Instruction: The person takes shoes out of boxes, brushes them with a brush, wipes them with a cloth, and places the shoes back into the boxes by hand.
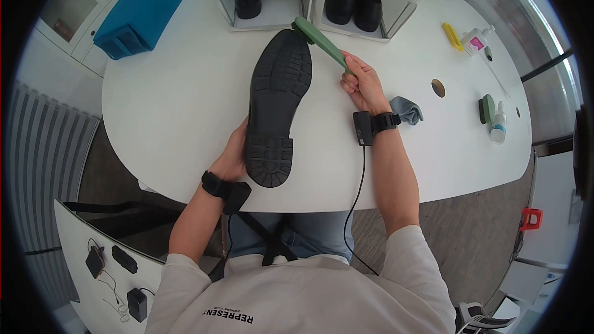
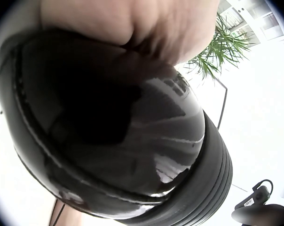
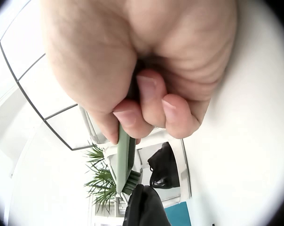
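Note:
A black shoe (image 1: 278, 86) is held with its treaded sole facing the head camera, toe toward the boxes. My left hand (image 1: 232, 151) grips it from the left side near the heel; its fingers are hidden behind the shoe. The left wrist view shows the glossy black upper (image 2: 109, 122) close up, under the hand (image 2: 132, 23). My right hand (image 1: 365, 83) holds the handle of a green brush (image 1: 325, 43), fingers curled round it. In the right wrist view the brush's dark bristles (image 3: 132, 181) are at the shoe's toe (image 3: 146, 205).
Two open white boxes (image 1: 266, 27) with black shoes stand at the back. A teal case (image 1: 145, 12) lies back left. A grey cloth (image 1: 407, 111) is beside my right wrist. At right are a yellow object (image 1: 452, 36), bottles (image 1: 498, 125) and another green brush (image 1: 488, 109).

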### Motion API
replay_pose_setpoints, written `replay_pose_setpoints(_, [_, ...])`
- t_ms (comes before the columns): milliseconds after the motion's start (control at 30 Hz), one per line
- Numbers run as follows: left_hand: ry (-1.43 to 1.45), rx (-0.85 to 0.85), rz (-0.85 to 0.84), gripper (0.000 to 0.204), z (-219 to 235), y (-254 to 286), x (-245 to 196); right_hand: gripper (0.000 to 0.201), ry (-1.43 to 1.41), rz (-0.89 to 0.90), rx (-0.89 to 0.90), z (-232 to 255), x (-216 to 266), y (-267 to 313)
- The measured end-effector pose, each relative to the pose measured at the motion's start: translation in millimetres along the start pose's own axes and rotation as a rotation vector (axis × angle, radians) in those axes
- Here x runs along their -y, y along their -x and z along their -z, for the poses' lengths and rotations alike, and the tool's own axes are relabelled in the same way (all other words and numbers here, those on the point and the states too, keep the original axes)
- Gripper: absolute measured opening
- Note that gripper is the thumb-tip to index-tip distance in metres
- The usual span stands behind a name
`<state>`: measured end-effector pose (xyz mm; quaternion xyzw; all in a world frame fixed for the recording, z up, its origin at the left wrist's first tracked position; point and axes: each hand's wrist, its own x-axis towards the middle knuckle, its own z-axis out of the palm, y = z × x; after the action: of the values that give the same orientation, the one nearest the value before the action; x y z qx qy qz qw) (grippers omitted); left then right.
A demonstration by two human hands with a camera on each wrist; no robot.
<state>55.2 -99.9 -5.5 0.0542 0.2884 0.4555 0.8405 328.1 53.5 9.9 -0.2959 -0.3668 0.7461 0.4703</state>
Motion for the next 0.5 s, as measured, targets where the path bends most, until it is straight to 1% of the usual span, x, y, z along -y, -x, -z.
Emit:
replay_pose_setpoints(67, [-0.049,0.000,0.007,0.047,-2.7,-2.1,0.5,0.034,-0.033,0.012,-0.012,0.3,0.7,-1.0])
replay_pose_setpoints(133, [-0.107,-0.017,-0.069,0.046,-8.4,-1.5,2.5,0.033,-0.033,0.020,-0.027,-0.7,1.8,-3.7])
replay_pose_setpoints(167, [-0.108,-0.021,-0.061,0.046,-11.0,-1.8,3.1,0.033,-0.037,0.021,-0.048,-1.2,-0.4,-1.8])
replay_pose_setpoints(233, [-0.225,-0.084,-0.099,0.046,-17.7,-0.3,3.7,0.033,-0.044,0.019,-0.039,-0.9,-0.5,-1.6])
replay_pose_setpoints(267, [-0.224,-0.088,-0.093,0.046,-21.7,2.1,4.2,0.033,-0.043,0.024,-0.017,-1.4,0.3,-2.0])
replay_pose_setpoints(333, [-0.338,-0.091,-0.096,0.049,-27.9,5.1,3.8,0.033,-0.024,0.039,-0.034,-4.2,-0.6,-1.5])
replay_pose_setpoints(400, [-0.341,-0.078,-0.091,0.049,-27.3,4.6,4.0,0.033,-0.001,0.055,-0.051,-5.9,-1.3,0.4])
replay_pose_setpoints(467, [-0.345,-0.063,-0.091,0.049,-29.5,4.7,4.7,0.031,0.082,0.068,0.007,-8.8,0.6,2.5])
replay_pose_setpoints(500, [-0.341,-0.110,-0.117,0.049,-31.4,3.9,5.4,0.031,0.086,0.075,0.012,-9.5,2.8,2.7])
